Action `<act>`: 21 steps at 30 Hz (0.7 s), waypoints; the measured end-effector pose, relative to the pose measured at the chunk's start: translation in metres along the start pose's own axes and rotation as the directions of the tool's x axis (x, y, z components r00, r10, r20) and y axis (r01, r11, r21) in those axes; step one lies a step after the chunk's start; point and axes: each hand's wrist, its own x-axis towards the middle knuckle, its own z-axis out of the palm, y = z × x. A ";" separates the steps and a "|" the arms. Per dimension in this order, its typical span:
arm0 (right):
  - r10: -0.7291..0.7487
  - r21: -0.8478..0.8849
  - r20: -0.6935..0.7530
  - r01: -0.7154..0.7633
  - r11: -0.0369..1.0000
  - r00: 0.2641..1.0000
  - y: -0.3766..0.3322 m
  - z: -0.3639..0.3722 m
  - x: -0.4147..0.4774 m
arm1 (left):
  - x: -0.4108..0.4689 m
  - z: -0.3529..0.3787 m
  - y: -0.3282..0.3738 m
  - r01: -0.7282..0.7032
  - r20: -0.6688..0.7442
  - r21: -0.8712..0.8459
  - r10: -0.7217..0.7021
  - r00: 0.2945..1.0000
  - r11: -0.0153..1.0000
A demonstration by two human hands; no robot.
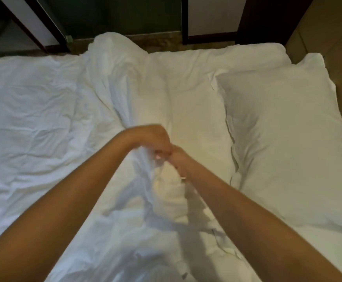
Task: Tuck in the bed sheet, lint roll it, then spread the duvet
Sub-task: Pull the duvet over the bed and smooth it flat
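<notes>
Over the middle of the wide white-covered bed, the left hand and right hand met, touching. Their fingers were curled round a raised fold of the rumpled white fabric duvet, though blur hid the exact grip. The duvet lay bunched in a ridge beside two plump white pillows. It was not yet spread, so the last step seemed barely begun. Whether the sheet beneath was tucked could not be told. No lint roller or container showed.

1. Dim, warm room light; the white duvet reads bluish at left, yellowish mid-frame.
2. Left hand and right hand are motion-blurred.
3. Soft shadows fall beneath them; frame edges bow.
</notes>
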 end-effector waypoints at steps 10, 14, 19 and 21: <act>-0.019 -0.290 0.288 0.106 0.951 0.958 0.021 0.026 -0.034 | 0.078 0.048 -0.090 0.427 -0.210 0.735 -0.423 0.882 0.526; 0.010 -0.332 0.341 0.110 0.937 0.940 0.008 0.018 -0.032 | 0.072 0.033 -0.085 0.500 -0.299 0.645 -0.411 0.861 0.578; 0.104 -0.167 0.260 -0.061 0.984 0.960 -0.007 -0.003 -0.030 | 0.053 0.005 -0.077 0.145 -0.423 -0.401 -0.323 0.846 0.905; 0.160 0.185 0.120 -0.181 0.966 0.980 -0.016 -0.019 -0.019 | 0.029 -0.016 -0.055 -0.229 -0.406 -0.839 -0.288 0.867 0.493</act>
